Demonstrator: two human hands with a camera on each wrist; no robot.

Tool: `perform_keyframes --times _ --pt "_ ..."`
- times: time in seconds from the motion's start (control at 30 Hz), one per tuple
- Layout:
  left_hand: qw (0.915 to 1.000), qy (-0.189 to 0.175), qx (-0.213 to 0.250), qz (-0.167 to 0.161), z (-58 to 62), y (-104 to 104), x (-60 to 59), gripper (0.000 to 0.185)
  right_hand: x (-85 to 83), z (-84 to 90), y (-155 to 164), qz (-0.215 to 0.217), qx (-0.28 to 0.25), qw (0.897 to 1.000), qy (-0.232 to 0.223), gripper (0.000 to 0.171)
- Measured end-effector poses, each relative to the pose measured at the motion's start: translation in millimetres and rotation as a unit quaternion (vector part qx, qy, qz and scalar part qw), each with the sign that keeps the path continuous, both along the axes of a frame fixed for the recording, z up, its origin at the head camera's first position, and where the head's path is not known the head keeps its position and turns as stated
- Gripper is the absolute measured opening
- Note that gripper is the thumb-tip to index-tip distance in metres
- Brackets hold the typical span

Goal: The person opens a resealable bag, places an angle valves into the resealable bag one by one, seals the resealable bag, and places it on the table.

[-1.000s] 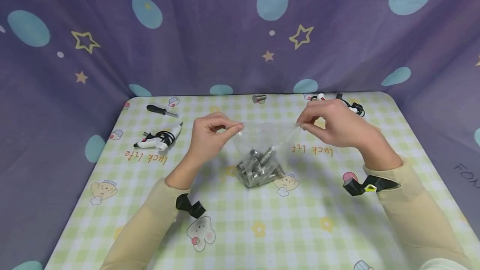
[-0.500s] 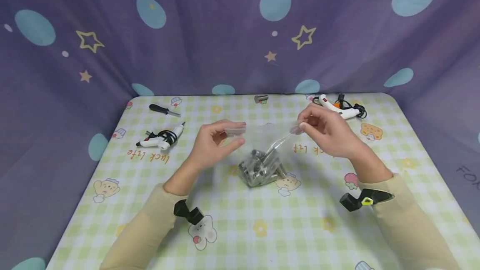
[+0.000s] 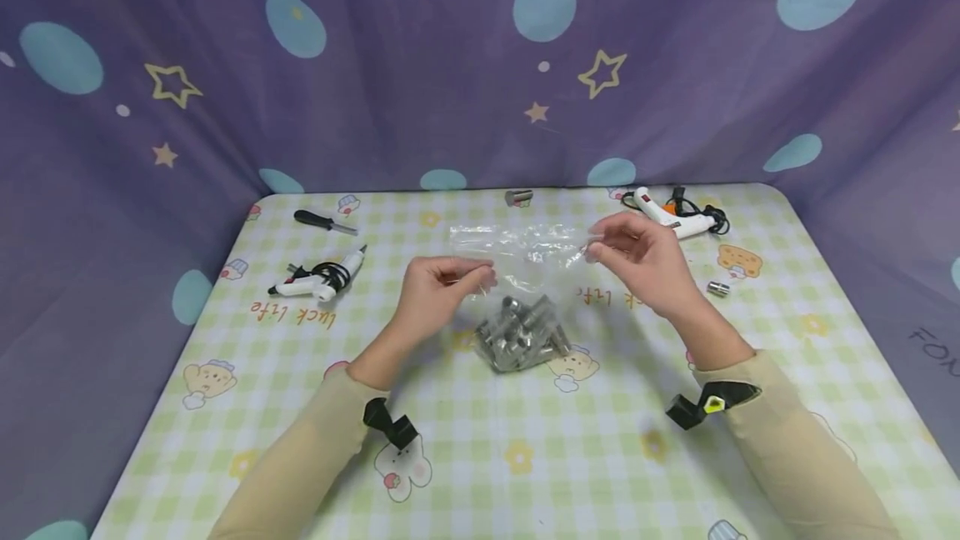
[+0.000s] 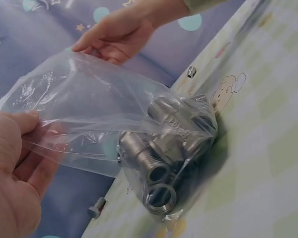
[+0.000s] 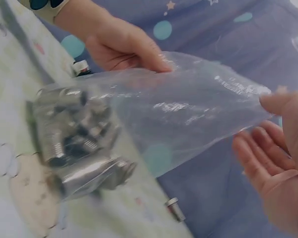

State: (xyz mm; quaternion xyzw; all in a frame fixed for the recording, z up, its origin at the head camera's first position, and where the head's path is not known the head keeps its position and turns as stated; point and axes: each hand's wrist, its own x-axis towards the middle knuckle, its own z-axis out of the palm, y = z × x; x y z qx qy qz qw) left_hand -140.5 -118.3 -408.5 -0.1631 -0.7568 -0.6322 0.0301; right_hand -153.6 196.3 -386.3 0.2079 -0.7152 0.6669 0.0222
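Note:
A clear plastic bag (image 3: 525,252) lies mid-table with several metal pipe fittings (image 3: 521,332) heaped in its bottom. My left hand (image 3: 444,283) pinches the near lip of the bag's mouth, and my right hand (image 3: 637,257) pinches the far right corner, so the mouth is spread apart. In the left wrist view my left hand's thumb (image 4: 20,124) presses on the bag (image 4: 99,109) above the threaded fittings (image 4: 164,148). The right wrist view shows my right hand (image 5: 278,153) at the edge of the bag (image 5: 188,109), and the left hand (image 5: 124,47) gripping the other side.
A white glue gun (image 3: 318,280) and a black-handled screwdriver (image 3: 324,222) lie at the left. Another glue gun (image 3: 675,213) lies at the back right. One loose fitting (image 3: 518,197) sits at the far edge, another (image 3: 717,288) right of my right hand. Purple curtains (image 3: 480,65) surround the checked table (image 3: 525,457).
My left hand has drawn the near lip of the bag toward me while the right hand holds the far side, so the mouth now gapes. The right arm moved inward and uncovered a loose fitting.

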Motion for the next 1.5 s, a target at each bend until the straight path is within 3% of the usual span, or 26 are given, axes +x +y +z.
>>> perform_keyframes --times 0.13,0.23,0.5,0.63,0.77,0.93,1.07,1.2,1.33,1.43,1.5 --pt "0.9981 -0.027 0.051 0.021 -4.6 4.1 -9.4 0.017 -3.5 -18.5 -3.8 0.019 0.053 0.997 -0.054 0.019" --pt "0.9945 -0.048 0.080 0.049 -10.3 7.1 -18.2 0.018 -6.2 -28.0 -10.0 0.011 0.092 0.993 -0.067 0.016" --pt "0.9837 -0.087 0.088 0.131 -31.3 14.5 -42.3 0.022 -20.5 -39.5 -25.2 -0.061 0.113 0.987 -0.096 0.016" --pt "0.9758 -0.133 0.077 0.155 -39.2 15.7 -44.9 0.028 -29.5 -45.0 -29.5 -0.093 0.127 0.982 -0.100 0.018" --pt "0.9689 -0.183 0.073 0.150 -42.7 15.4 -39.1 0.032 -37.8 -51.3 -32.0 -0.117 0.129 0.979 -0.106 0.018" --pt "0.9691 -0.202 0.050 0.133 -46.1 14.2 -32.8 0.036 -45.3 -59.6 -35.2 -0.131 0.117 0.979 -0.107 0.020" --pt "0.9674 -0.212 0.049 0.130 -50.5 14.4 -32.5 0.033 -42.4 -61.6 -34.9 -0.129 0.160 0.973 -0.110 0.026" --pt "0.9618 -0.240 0.068 0.113 -50.3 13.0 -29.0 0.039 -30.9 -59.3 -30.6 -0.092 0.220 0.962 -0.133 0.039" --pt "0.9655 -0.244 -0.012 0.091 -46.0 8.8 -20.8 0.040 -20.0 -59.7 -27.1 -0.046 0.250 0.956 -0.146 0.043" --pt "0.9691 -0.211 -0.105 0.074 -45.9 6.9 -16.0 0.031 -14.1 -62.1 -26.5 -0.034 0.255 0.956 -0.143 0.039" --pt "0.9702 -0.186 -0.142 0.063 -46.2 7.6 -13.8 0.026 -11.0 -64.2 -26.9 -0.033 0.254 0.956 -0.141 0.036"
